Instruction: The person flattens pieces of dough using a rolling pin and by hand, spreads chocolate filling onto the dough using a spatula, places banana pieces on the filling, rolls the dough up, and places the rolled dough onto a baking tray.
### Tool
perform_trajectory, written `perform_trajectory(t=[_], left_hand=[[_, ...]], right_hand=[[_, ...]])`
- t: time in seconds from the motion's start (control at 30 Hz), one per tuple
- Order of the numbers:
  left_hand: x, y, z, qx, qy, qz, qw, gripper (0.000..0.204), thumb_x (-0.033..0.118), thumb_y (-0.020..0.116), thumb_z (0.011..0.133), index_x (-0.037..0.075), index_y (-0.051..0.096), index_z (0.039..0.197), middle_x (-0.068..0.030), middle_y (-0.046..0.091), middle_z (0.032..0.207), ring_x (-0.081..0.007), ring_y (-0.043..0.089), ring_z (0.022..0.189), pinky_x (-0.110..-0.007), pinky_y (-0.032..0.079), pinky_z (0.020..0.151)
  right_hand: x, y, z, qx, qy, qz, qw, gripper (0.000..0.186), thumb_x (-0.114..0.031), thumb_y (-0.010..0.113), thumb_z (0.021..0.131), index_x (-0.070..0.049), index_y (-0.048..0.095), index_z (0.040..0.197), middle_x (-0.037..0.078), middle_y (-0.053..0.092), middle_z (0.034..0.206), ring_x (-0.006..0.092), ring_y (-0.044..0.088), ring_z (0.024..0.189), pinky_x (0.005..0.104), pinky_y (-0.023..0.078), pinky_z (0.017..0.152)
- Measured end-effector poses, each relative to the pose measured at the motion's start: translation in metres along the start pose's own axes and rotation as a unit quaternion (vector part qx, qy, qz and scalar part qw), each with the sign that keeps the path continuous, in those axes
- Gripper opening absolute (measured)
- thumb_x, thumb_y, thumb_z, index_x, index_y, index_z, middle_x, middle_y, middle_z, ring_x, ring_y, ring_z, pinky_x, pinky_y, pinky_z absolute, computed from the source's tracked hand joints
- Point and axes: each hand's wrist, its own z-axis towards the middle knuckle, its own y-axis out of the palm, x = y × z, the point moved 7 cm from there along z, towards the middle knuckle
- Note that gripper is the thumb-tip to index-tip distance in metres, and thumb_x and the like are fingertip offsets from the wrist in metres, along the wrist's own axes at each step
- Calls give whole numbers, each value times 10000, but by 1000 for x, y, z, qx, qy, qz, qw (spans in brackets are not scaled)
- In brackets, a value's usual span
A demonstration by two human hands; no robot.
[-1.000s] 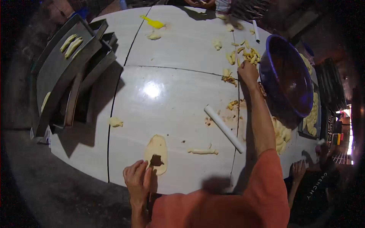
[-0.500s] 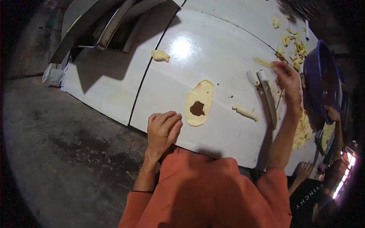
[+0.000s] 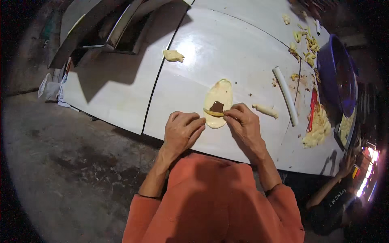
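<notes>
Dough oval (image 3: pixel 218 101): a flat, pale yellow sheet lying just right of the frame's centre on the white table (image 3: pixel 121 97), its long axis running up and down.
Filling (image 3: pixel 217 106): a dark brown patch on the lower half of the oval.
Banana strip (image 3: pixel 212 113): a thin yellow piece lying crosswise just below the brown patch, on the dough.
Right hand (image 3: pixel 244 125): below and right of the oval, thumb and forefinger pinched together on the right end of the strip at the dough's edge.
Left hand (image 3: pixel 183 130): below and left of the oval, palm down on the table, fingers loosely curled and close together, tips touching the dough's lower left edge; nothing is gripped.
Small dough roll (image 3: pixel 265 109): a short pale log just right of the right hand, apart from the oval.
White rolling pin (image 3: pixel 285 95): a slim rod lying diagonally further right.
Dough lump (image 3: pixel 173 55): a lone piece above and left of the oval, well apart.
Red tool (image 3: pixel 313 109): a narrow strip right of the pin, beside a heap of pale scraps (image 3: pixel 318 129).
Purple basin (image 3: pixel 338 77): at the frame's right edge.
Metal trays (image 3: pixel 105 28): stacked in the upper left corner.
Other person (image 3: pixel 338 194): a dark-sleeved arm at lower right.
</notes>
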Motion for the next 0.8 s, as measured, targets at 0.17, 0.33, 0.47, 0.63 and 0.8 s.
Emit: perform_trajectory(t=[0.17, 0.33, 0.47, 0.63, 0.8], left_hand=[[-1, 11, 11, -58, 52, -17, 997, 247, 222, 808, 828, 169, 747, 1061, -27, 698, 1005, -215, 664, 908, -415, 486, 845], [-1, 21, 18, -82, 125, -3, 989, 248, 192, 815, 815, 145, 732, 1045, -45, 686, 1103, -232, 678, 985, -407, 512, 850], [-2, 22, 22, -91, 102, -47, 990, 226, 165, 770, 865, 51, 694, 1045, -100, 679, 1147, -286, 664, 1047, -455, 508, 876], [-21, -3, 44, -28, -15, -65, 997, 101, 143, 692, 924, 56, 683, 975, -104, 655, 1191, -307, 619, 1041, -433, 462, 885], [-25, 2, 59, -50, -65, -11, 997, 142, 95, 662, 913, 31, 689, 1037, -151, 651, 1205, -339, 586, 1147, -453, 449, 989]], right_hand=[[-12, -7, -13, 60, -56, -57, 995, 253, -225, 736, 917, -85, 739, 1127, 126, 683, 1077, 278, 724, 858, 384, 585, 733], [-11, 15, -30, 55, -167, -166, 970, 243, -197, 780, 884, -83, 718, 1090, 98, 680, 1091, 243, 723, 836, 356, 581, 667], [3, 22, -32, 61, -170, -168, 969, 176, -163, 716, 930, -31, 661, 1032, 99, 697, 1087, 223, 717, 831, 345, 584, 663], [27, 3, -21, 67, 52, 58, 995, 148, -126, 676, 946, -12, 658, 1040, 151, 698, 958, 287, 711, 765, 375, 563, 664], [21, 1, -2, 125, -23, -34, 991, 161, -127, 646, 935, -48, 693, 1068, 124, 682, 1015, 260, 713, 806, 370, 566, 696]])
